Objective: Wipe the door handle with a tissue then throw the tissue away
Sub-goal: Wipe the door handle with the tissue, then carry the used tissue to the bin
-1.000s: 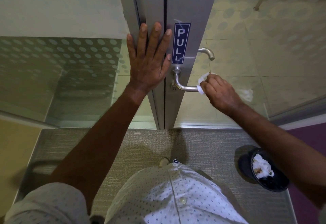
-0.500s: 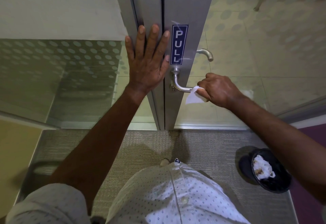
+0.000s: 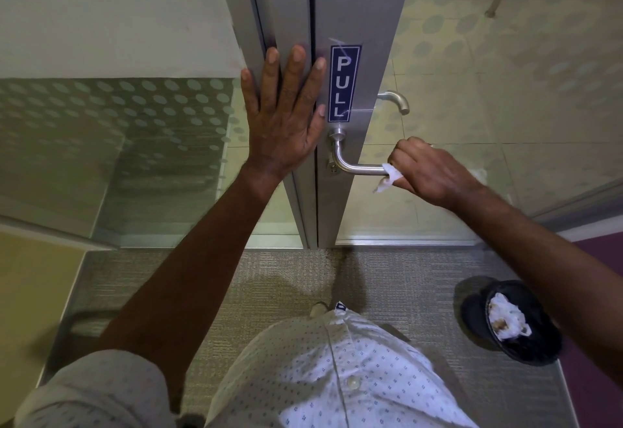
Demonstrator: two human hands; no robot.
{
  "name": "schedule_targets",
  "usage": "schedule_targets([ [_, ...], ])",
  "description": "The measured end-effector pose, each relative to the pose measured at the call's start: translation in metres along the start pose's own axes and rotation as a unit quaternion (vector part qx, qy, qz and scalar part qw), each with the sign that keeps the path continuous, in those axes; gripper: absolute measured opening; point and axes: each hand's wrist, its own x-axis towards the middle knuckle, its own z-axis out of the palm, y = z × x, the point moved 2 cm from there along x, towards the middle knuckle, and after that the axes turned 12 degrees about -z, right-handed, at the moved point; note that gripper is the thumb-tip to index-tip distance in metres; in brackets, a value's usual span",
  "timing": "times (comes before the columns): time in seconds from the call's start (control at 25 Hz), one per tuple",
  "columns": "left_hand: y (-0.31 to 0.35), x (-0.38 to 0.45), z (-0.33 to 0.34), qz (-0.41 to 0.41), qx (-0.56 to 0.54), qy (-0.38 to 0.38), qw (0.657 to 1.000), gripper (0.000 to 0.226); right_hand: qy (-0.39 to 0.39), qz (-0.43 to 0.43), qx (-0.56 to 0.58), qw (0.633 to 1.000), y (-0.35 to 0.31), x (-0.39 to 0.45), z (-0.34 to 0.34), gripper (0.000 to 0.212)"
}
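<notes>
A silver lever door handle (image 3: 350,163) sticks out of the grey metal door frame (image 3: 357,16) below a blue PULL sign (image 3: 343,83). My right hand (image 3: 431,171) is closed around the handle's free end with a white tissue (image 3: 389,177) wrapped under its fingers; a corner of tissue hangs below. My left hand (image 3: 285,117) lies flat, fingers spread, against the frame left of the sign. A black bin (image 3: 519,323) with crumpled white waste in it stands on the carpet at lower right.
Glass panels with frosted dots flank the frame on both sides. A second handle (image 3: 397,102) shows on the far side of the glass. Grey carpet (image 3: 236,292) lies underfoot, with a purple wall at the right edge.
My right hand has turned on the handle's end with the tissue, from gripping over the top to closing round it. The left hand stays flat on the frame.
</notes>
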Motion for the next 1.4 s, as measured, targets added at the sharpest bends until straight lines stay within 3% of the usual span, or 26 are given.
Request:
schedule_targets([
  [0.16, -0.001, -0.001, 0.002, -0.002, -0.004, 0.004, 1.000, 0.075, 0.060, 0.110, 0.073, 0.989, -0.011, 0.004, 0.001, 0.037],
  [0.24, -0.001, 0.000, 0.003, 0.002, -0.003, 0.007, 1.000, 0.076, 0.116, 0.224, 0.162, 0.954, -0.020, 0.005, 0.003, 0.038],
  [0.32, 0.000, -0.001, 0.004, 0.004, 0.001, 0.014, 1.000, 0.075, 0.195, 0.342, 0.296, 0.871, -0.033, 0.010, 0.007, 0.032],
  [0.4, 0.000, -0.001, 0.006, 0.007, 0.003, 0.019, 1.000, 0.075, 0.287, 0.431, 0.411, 0.750, -0.051, 0.017, 0.014, 0.027],
  [0.52, 0.000, 0.000, 0.007, 0.012, 0.011, 0.028, 0.999, 0.073, 0.378, 0.518, 0.488, 0.592, -0.071, 0.031, 0.018, 0.029],
  [0.68, 0.000, 0.000, 0.010, -0.001, 0.018, 0.043, 0.999, 0.060, 0.377, 0.577, 0.533, 0.491, -0.076, 0.037, 0.010, 0.054],
  [0.76, 0.000, -0.001, 0.010, 0.002, 0.025, 0.050, 0.998, 0.056, 0.362, 0.563, 0.575, 0.471, -0.079, 0.034, 0.008, 0.061],
  [0.88, -0.002, -0.002, 0.010, 0.009, 0.038, 0.052, 0.998, 0.056, 0.348, 0.562, 0.577, 0.480, -0.083, 0.029, 0.011, 0.064],
  [1.12, 0.006, -0.004, 0.009, -0.011, 0.035, 0.044, 0.998, 0.059, 0.315, 0.571, 0.491, 0.578, -0.082, 0.011, 0.008, 0.044],
  [1.24, 0.024, -0.008, 0.003, -0.057, 0.032, 0.046, 0.997, 0.063, 0.307, 0.577, 0.505, 0.564, -0.076, -0.005, 0.005, 0.029],
  [1.4, 0.070, -0.021, -0.007, -0.112, -0.010, 0.021, 0.993, 0.070, 0.296, 0.578, 0.544, 0.531, -0.060, -0.050, -0.001, 0.026],
])
